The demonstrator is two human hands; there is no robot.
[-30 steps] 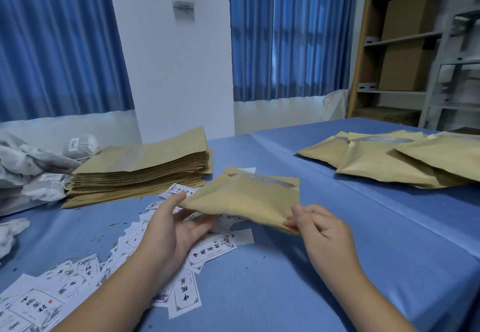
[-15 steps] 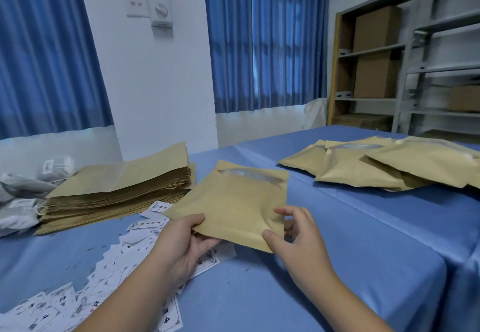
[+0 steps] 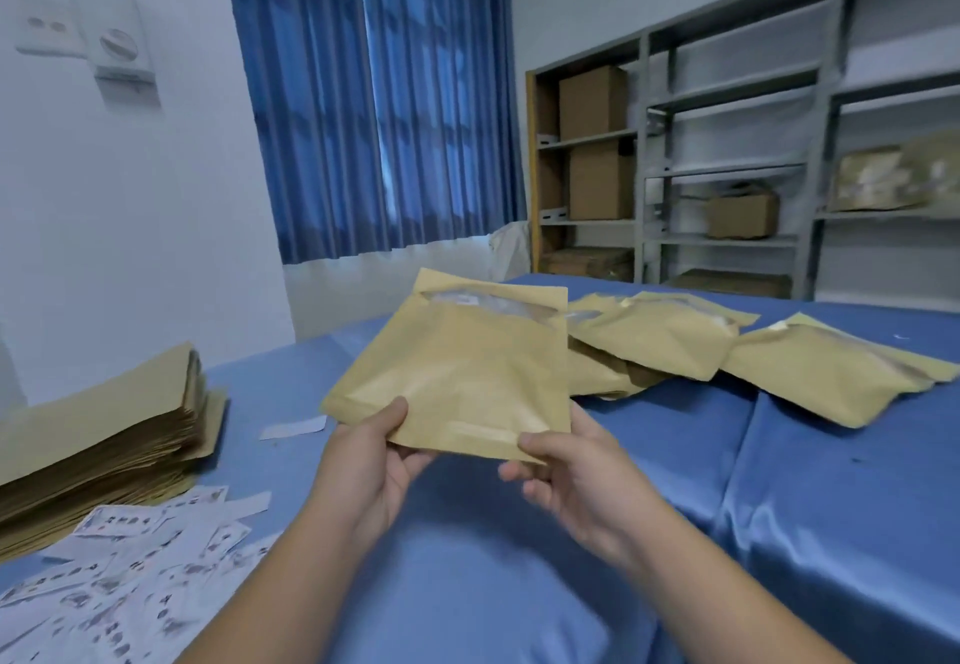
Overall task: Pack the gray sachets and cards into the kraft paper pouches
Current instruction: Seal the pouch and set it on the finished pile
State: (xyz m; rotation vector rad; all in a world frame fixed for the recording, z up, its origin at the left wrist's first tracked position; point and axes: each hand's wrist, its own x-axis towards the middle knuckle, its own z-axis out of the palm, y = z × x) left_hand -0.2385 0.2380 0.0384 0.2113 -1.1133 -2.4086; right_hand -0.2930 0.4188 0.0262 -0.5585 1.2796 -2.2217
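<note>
Left hand point(image 3: 370, 473) and right hand point(image 3: 574, 479) each pinch 1 near corner of the pouch point(image 3: 457, 367), held above the table point(image 3: 519, 590), mouth end away from the person. The pile point(image 3: 737, 351) of filled pouches lies ahead-right, nearer the right hand, with bare table in front of it.

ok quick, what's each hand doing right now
Left hand: grips the paper pouch at its lower left corner.
Right hand: grips the same pouch at its lower right corner.
</note>
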